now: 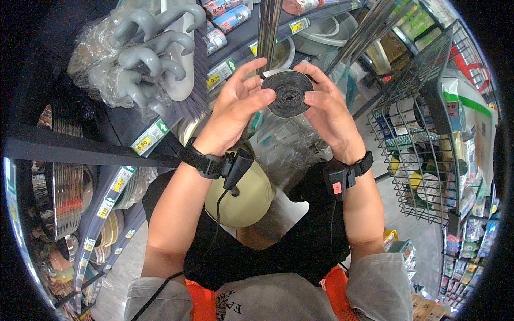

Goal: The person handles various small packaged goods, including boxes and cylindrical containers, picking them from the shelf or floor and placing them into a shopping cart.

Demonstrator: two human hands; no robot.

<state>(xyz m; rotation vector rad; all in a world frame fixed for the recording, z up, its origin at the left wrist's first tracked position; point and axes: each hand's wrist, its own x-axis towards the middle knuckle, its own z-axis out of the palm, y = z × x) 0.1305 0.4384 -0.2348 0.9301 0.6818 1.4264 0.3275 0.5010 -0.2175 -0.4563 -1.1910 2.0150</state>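
Both hands are raised in front of me around a black roll (287, 94), which looks like rolled plastic bags. Its flat end, with spiral layers and a small crumpled core, faces me, and a strip of pale wrapper shows at the upper edge. My left hand (243, 100) has its thumb pressed against the left side of the roll. My right hand (327, 102) grips the opposite side with thumb and fingers. The fingers behind the roll are partly hidden. Below it lie clear plastic-wrapped goods (289, 140).
Grey curved hooks (146, 60) and a dark-bristled broom (188, 96) jut from the left shelf. Printed bag rolls (231, 18) lie on the shelf ahead. A loaded wire basket (421, 160) stands right. A pale green round basin or lid (245, 192) sits below my left wrist.
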